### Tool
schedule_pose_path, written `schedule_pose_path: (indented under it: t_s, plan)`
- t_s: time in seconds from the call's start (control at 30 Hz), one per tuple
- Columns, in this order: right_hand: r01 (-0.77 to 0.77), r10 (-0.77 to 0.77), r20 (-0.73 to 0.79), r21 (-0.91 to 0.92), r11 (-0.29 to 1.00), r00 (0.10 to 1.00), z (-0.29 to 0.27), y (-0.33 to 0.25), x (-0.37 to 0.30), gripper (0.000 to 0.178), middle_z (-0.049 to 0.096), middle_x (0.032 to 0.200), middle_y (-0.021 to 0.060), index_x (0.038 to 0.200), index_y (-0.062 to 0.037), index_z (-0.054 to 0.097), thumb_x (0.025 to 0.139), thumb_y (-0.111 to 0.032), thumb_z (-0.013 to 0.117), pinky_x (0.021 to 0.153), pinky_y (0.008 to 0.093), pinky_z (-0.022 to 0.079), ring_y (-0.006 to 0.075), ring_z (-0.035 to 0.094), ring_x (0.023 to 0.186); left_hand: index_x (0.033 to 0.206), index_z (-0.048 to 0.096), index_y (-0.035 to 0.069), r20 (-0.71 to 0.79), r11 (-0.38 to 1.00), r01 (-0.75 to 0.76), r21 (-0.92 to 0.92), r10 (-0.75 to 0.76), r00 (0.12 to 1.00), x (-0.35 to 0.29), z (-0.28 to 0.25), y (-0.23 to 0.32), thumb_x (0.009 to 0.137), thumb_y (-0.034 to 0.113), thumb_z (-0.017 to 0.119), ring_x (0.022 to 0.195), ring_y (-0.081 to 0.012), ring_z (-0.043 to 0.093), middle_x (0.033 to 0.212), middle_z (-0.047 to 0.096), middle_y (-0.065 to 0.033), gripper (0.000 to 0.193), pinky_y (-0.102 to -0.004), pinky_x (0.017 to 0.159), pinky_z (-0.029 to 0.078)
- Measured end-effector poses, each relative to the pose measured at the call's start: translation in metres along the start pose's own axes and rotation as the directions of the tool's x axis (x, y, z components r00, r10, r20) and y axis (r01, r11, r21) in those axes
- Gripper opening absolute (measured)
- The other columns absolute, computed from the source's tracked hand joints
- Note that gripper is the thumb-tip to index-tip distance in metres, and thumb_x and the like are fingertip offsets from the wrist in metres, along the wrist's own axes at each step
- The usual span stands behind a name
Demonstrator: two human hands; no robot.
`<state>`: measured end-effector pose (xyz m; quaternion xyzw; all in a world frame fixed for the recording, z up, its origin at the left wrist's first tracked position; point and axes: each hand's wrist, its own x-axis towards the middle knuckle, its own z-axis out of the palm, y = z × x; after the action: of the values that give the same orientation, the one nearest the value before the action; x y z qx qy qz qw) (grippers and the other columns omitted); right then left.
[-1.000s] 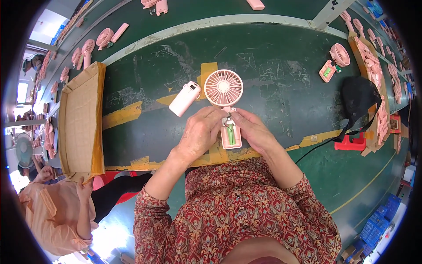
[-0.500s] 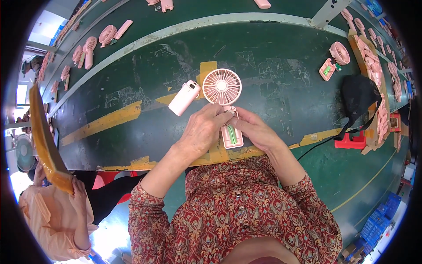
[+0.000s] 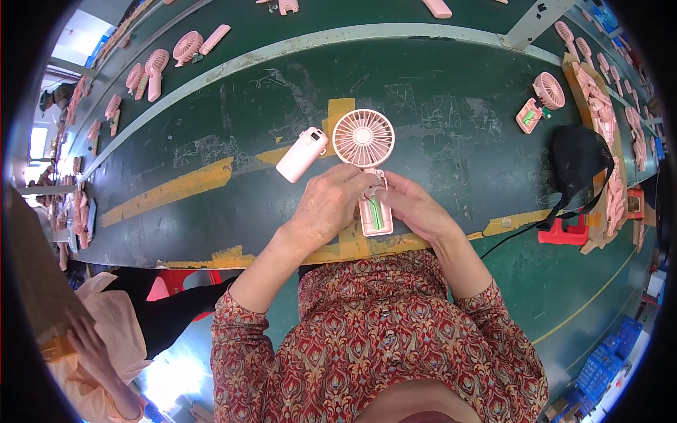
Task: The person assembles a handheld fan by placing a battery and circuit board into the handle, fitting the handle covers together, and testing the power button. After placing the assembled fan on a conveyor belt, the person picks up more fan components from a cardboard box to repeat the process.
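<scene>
Working with both hands at the neck end of the fan (image 3: 363,137): your left hand (image 3: 328,204) comes in from the left, your right hand (image 3: 421,211) from the right, fingertips bunched close over the top of the open handle half (image 3: 367,228). Can't tell whether either grip is clamped on a part or just resting; fingers cover the contact and the right thumb is blurred.

Risks, my read: wiring (image 3: 370,200) near your fingertips could get nicked or tugged off if you pinch blind. Green cell (image 3: 376,214) could lift out if the handle tips. Neck looks slim; sideways load from both hands could stress it. The open end sits close to the front edge of the desk (image 3: 451,176), so a slip toward you could drop it. Handle cover (image 3: 302,155) lies loose, left of the fan; a left-elbow swing could knock it.

Looks: pale pink, round slatted grille with plain hub, facing up. Handle half points at you, shallow tray, rounded corners, green cell lengthwise inside. Grille looks whole. Top of the handle hidden by fingers. Fan is on or just above the desk, straight in front of you; can't tell which.
</scene>
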<state>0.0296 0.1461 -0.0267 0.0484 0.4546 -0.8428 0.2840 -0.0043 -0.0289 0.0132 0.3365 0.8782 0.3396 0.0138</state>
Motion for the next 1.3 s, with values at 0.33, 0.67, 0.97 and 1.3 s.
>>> schedule_pose_path:
  t_s: [0.33,0.67,0.97,1.3]
  plan:
    - [0.026,-0.027,-0.013,-0.115,0.993,1.0,0.0,0.0,0.002,0.035,0.057,0.11,0.0061,0.125,0.0027,0.045,0.09,-0.004,0.048,0.085,0.0257,0.047,0.0101,0.056,0.098,0.084,0.062,0.005,0.102,0.998,-0.033,0.052,0.027,0.994,0.011,-0.007,0.003,0.073,0.007,0.06,0.072,-0.0303,0.061,0.076,0.059,-0.0116,0.011,-0.0402,0.062,0.048]
    - [0.02,-0.018,0.015,-0.182,0.983,1.0,-0.001,-0.003,0.005,0.037,0.057,0.111,0.0067,0.127,0.0027,0.043,0.09,-0.002,0.047,0.087,0.0269,0.046,0.011,0.056,0.099,0.076,0.055,-0.001,0.125,0.986,-0.111,0.123,0.095,0.988,0.018,0.007,0.001,0.071,0.001,0.057,0.073,-0.0311,0.059,0.075,0.057,-0.0141,0.006,-0.0405,0.064,0.048]
    - [-0.062,0.061,0.029,0.059,0.996,0.998,-0.003,-0.003,0.002,0.034,0.057,0.113,0.0064,0.126,0.0013,0.044,0.095,-0.013,0.046,0.09,0.0281,0.045,0.0127,0.056,0.102,0.096,0.059,0.0,0.106,1.0,0.01,0.019,-0.012,0.994,0.006,-0.004,0.007,0.072,-0.003,0.058,0.084,-0.0331,0.06,0.088,0.06,-0.0157,0.024,-0.0398,0.073,0.05]
    - [-0.044,0.044,0.002,0.031,0.999,0.999,0.003,0.0,0.0,0.034,0.058,0.113,0.0105,0.124,0.0023,0.046,0.097,-0.018,0.045,0.09,0.0298,0.047,0.0163,0.057,0.103,0.114,0.053,-0.001,-0.166,0.813,0.428,0.394,-0.396,0.903,-0.022,-0.028,-0.043,0.073,0.015,0.069,0.104,-0.0328,0.052,0.116,0.053,-0.0173,0.047,-0.0402,0.087,0.044]
